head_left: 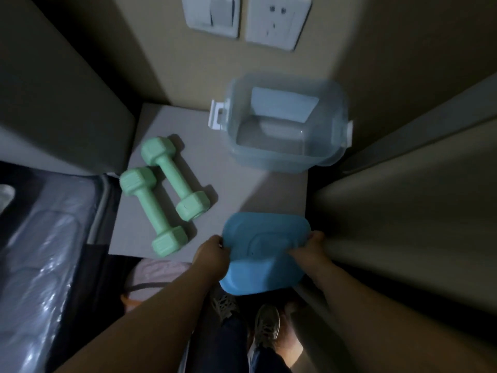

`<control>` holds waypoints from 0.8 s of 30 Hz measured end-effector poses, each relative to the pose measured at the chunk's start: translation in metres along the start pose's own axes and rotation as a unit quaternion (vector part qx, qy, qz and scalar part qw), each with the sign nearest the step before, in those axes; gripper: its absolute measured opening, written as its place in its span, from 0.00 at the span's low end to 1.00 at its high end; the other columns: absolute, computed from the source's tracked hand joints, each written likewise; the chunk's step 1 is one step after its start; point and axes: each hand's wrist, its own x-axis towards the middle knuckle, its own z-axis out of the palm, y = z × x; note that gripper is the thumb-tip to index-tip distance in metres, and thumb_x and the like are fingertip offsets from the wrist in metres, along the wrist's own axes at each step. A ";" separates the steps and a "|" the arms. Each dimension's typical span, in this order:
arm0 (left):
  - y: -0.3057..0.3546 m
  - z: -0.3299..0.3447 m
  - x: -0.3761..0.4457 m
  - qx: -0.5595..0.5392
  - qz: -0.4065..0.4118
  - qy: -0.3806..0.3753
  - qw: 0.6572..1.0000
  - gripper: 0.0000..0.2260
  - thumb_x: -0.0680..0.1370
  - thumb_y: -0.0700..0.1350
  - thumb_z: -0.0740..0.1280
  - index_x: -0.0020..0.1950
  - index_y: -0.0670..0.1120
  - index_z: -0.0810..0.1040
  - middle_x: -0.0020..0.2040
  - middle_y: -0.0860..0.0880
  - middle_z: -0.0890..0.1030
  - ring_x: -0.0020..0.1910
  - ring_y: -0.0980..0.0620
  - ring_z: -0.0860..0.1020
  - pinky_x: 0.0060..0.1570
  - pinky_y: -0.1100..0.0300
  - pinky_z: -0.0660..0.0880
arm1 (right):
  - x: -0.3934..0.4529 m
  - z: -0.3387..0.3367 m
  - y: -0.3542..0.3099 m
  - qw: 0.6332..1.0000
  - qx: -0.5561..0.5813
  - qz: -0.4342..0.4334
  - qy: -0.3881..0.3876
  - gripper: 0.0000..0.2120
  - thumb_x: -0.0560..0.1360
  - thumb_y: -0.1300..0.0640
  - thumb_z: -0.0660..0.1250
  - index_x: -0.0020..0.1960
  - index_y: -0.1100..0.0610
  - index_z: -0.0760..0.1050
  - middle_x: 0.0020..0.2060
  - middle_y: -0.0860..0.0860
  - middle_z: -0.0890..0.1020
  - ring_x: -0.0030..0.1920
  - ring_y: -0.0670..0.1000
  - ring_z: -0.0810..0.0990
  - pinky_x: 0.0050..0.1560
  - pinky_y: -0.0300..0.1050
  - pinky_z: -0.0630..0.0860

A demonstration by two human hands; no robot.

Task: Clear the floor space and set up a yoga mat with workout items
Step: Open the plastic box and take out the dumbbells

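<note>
Nothing readable is showing here: no lettering, brand or number is appearing on the green dumbbells [164, 196], the blue lid [265, 254], the clear bin [285, 125] or the wall outlet [278, 20].

Both bare arms reach forward, left hand [213, 250] and right hand [312, 244] curled in opposing grips
</note>
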 end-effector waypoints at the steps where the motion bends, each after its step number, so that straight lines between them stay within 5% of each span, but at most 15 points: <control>1: 0.003 0.000 -0.007 -0.003 0.008 -0.005 1.000 0.07 0.79 0.44 0.62 0.53 0.42 0.74 0.55 0.39 0.79 0.54 0.41 0.77 0.49 0.56 0.70 | -0.007 -0.002 -0.002 1.000 -0.024 0.004 -0.014 0.28 0.69 0.62 0.73 0.59 0.57 0.57 0.63 0.58 0.71 0.61 0.59 0.74 0.62 0.51 0.72; 6: 0.051 -0.058 -0.039 -0.111 0.048 0.017 0.993 0.09 0.78 0.41 0.62 0.52 0.37 0.78 0.51 0.37 0.80 0.51 0.40 0.78 0.51 0.53 0.74 | -0.050 -0.042 -0.056 0.996 -0.063 -0.043 0.044 0.36 0.70 0.55 0.72 0.72 0.59 0.58 0.68 0.60 0.69 0.66 0.60 0.71 0.66 0.50 0.69; 11: 0.069 -0.123 -0.058 -0.252 0.049 -0.011 0.966 0.07 0.77 0.39 0.64 0.48 0.47 0.80 0.51 0.40 0.82 0.50 0.40 0.80 0.54 0.43 0.78 | -0.082 -0.083 -0.102 0.995 -0.004 -0.060 0.082 0.44 0.70 0.44 0.70 0.76 0.56 0.49 0.70 0.59 0.67 0.67 0.61 0.70 0.67 0.54 0.69; 14: 0.088 -0.147 -0.070 -0.266 0.065 0.001 0.962 0.12 0.78 0.38 0.62 0.60 0.43 0.78 0.53 0.41 0.81 0.53 0.40 0.79 0.55 0.46 0.77 | -0.094 -0.106 -0.122 0.993 0.031 -0.066 0.098 0.45 0.71 0.45 0.71 0.76 0.59 0.49 0.70 0.60 0.67 0.67 0.61 0.70 0.66 0.52 0.69; 20: 0.140 -0.164 -0.055 -0.236 0.074 0.109 0.963 0.14 0.78 0.43 0.62 0.64 0.44 0.71 0.53 0.43 0.77 0.49 0.45 0.74 0.50 0.56 0.72 | -0.084 -0.141 -0.161 0.982 0.036 -0.102 0.152 0.38 0.70 0.46 0.72 0.72 0.61 0.61 0.67 0.61 0.71 0.65 0.62 0.72 0.63 0.54 0.71; 24: 0.165 -0.163 -0.034 -0.175 0.084 0.140 0.971 0.19 0.77 0.47 0.64 0.68 0.46 0.68 0.59 0.42 0.78 0.55 0.41 0.77 0.58 0.51 0.73 | -0.058 -0.147 -0.181 0.980 0.038 -0.132 0.144 0.33 0.71 0.50 0.72 0.70 0.61 0.63 0.66 0.59 0.72 0.65 0.60 0.73 0.62 0.50 0.70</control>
